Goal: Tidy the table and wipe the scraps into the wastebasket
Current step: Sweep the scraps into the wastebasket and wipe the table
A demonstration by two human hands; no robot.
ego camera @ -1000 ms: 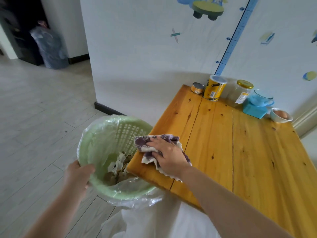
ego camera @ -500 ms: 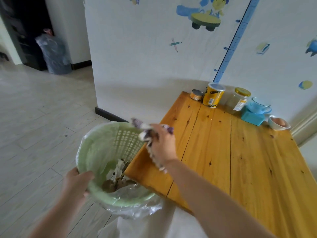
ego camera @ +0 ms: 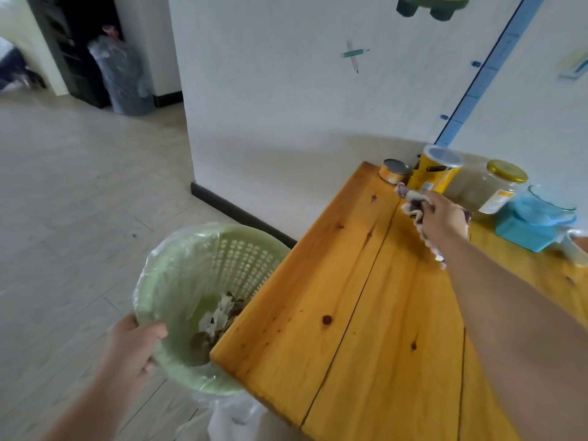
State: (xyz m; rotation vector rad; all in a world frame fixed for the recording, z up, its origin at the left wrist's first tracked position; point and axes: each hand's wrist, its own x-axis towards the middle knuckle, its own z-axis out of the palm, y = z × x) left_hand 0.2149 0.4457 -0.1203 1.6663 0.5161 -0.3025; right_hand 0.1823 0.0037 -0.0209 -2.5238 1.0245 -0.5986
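Note:
A pale green wastebasket with a clear plastic liner hangs partly under the left edge of the wooden table. Torn paper scraps lie in its bottom. My left hand grips the basket's near rim. My right hand holds a bunched purple and white cloth above the far part of the table, close to the jars.
Along the wall at the table's back stand a small tin, a yellow canister, a glass jar with a gold lid, a blue box with a glass cup and a white bowl. A bagged bin stands in the far doorway.
My right hand lifted the cloth off the table's left edge by the basket and carried it to the far side near the jars. My left hand kept its grip on the basket rim.

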